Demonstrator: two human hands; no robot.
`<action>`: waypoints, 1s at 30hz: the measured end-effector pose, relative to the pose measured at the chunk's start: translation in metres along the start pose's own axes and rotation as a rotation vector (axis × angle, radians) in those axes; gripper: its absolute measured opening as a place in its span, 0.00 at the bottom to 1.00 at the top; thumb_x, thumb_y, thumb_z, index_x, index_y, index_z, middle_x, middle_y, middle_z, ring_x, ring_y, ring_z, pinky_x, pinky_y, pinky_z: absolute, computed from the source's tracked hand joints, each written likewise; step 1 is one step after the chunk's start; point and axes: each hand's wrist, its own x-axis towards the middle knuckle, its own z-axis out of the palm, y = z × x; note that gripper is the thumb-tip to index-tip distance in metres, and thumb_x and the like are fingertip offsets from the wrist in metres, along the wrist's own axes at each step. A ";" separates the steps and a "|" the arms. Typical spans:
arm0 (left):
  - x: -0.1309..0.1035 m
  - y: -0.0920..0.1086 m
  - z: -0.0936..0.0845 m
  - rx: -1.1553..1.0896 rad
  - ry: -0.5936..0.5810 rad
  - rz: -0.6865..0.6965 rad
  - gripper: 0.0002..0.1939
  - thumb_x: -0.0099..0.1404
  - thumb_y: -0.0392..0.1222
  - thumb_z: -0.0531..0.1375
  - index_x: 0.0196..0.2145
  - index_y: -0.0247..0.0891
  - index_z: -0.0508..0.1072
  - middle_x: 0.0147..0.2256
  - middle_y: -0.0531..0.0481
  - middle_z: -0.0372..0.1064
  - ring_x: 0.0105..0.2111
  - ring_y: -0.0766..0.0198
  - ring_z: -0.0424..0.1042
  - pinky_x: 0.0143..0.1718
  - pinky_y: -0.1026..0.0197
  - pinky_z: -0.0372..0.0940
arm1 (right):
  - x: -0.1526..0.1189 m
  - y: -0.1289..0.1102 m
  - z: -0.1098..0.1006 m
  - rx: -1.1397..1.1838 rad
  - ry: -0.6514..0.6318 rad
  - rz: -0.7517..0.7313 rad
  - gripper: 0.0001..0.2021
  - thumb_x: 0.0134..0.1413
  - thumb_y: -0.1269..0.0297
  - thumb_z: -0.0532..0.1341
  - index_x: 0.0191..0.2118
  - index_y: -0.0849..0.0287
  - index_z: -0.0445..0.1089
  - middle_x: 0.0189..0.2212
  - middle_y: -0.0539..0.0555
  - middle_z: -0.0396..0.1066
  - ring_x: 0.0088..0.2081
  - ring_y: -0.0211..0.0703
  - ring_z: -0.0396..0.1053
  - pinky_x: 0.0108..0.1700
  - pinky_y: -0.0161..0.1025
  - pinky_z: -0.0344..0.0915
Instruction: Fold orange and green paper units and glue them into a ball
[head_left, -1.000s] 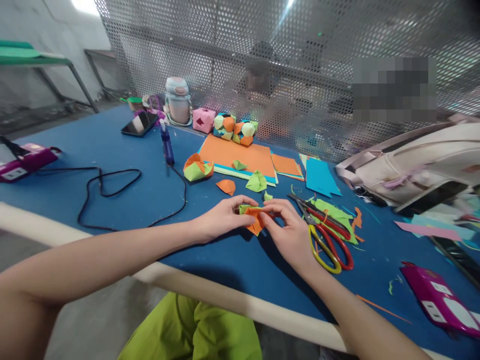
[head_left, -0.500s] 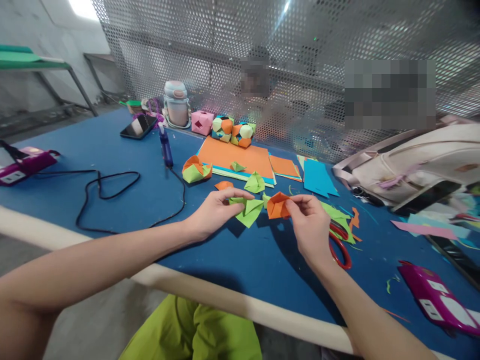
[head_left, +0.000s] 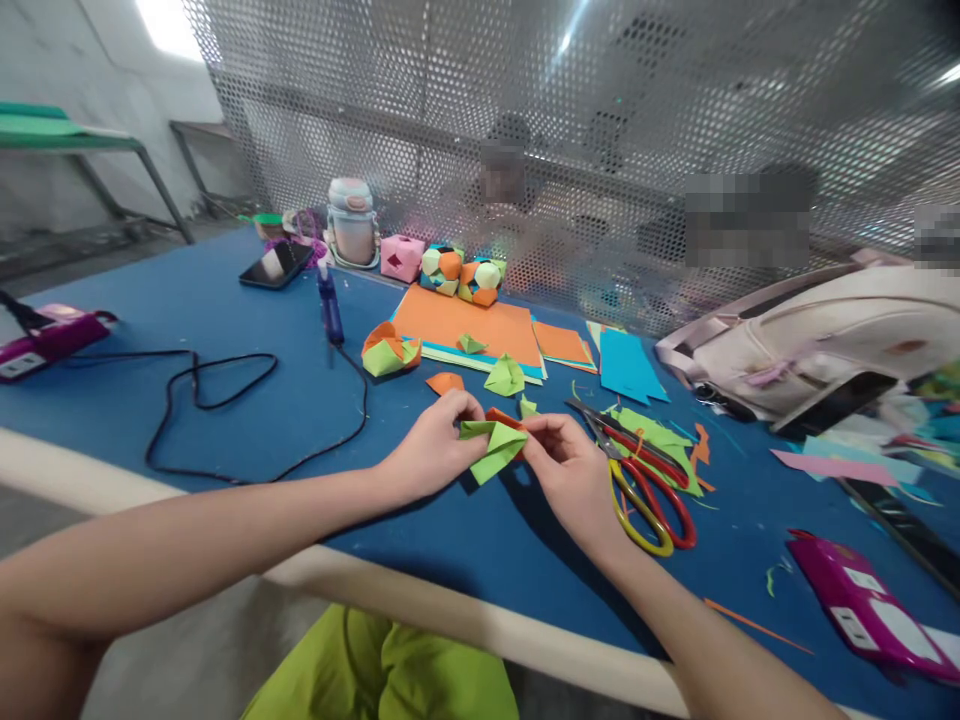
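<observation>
Pinched in my left hand is a folded green paper piece, held over the blue table. My right hand grips a folded orange paper piece, which lies against the back of the green one; fingers hide part of both. Beyond them lie a loose orange piece, a folded green piece and a small green piece. An orange and green folded cup shape sits further left.
Two pairs of scissors, one yellow-handled, lie beside my right wrist. Stacked orange sheets, paper balls, a bottle and a glue gun stand or lie behind. A bag rests at right; a black cord curls at left.
My right hand has moved left, bringing the orange piece from apart to against the green piece. More of the scissors shows now.
</observation>
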 end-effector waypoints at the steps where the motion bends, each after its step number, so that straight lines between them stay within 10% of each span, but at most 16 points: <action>1: 0.000 0.000 0.000 -0.018 0.013 -0.007 0.07 0.53 0.36 0.58 0.27 0.37 0.60 0.27 0.56 0.58 0.26 0.71 0.58 0.26 0.67 0.56 | 0.000 0.000 0.000 0.011 -0.006 -0.010 0.07 0.50 0.61 0.61 0.33 0.58 0.67 0.29 0.51 0.69 0.29 0.38 0.67 0.32 0.36 0.67; 16: 0.004 0.002 0.000 -0.251 -0.163 -0.183 0.13 0.55 0.32 0.53 0.38 0.32 0.71 0.32 0.51 0.70 0.31 0.67 0.67 0.33 0.66 0.61 | 0.002 0.000 -0.005 0.062 -0.114 0.031 0.09 0.53 0.59 0.58 0.35 0.58 0.69 0.29 0.51 0.71 0.30 0.39 0.69 0.34 0.37 0.69; 23: 0.005 -0.001 -0.002 -0.114 -0.200 -0.103 0.13 0.54 0.32 0.53 0.38 0.33 0.71 0.36 0.49 0.71 0.36 0.64 0.68 0.38 0.63 0.62 | -0.001 0.002 -0.001 -0.186 -0.061 -0.378 0.03 0.54 0.68 0.59 0.34 0.57 0.69 0.34 0.54 0.69 0.34 0.40 0.67 0.36 0.38 0.66; 30: 0.004 0.001 -0.004 -0.248 -0.172 -0.133 0.07 0.53 0.36 0.55 0.32 0.36 0.64 0.28 0.55 0.65 0.28 0.68 0.65 0.29 0.66 0.59 | 0.000 -0.002 -0.004 -0.303 -0.032 -0.454 0.05 0.54 0.73 0.58 0.31 0.57 0.68 0.28 0.51 0.69 0.31 0.39 0.67 0.34 0.37 0.65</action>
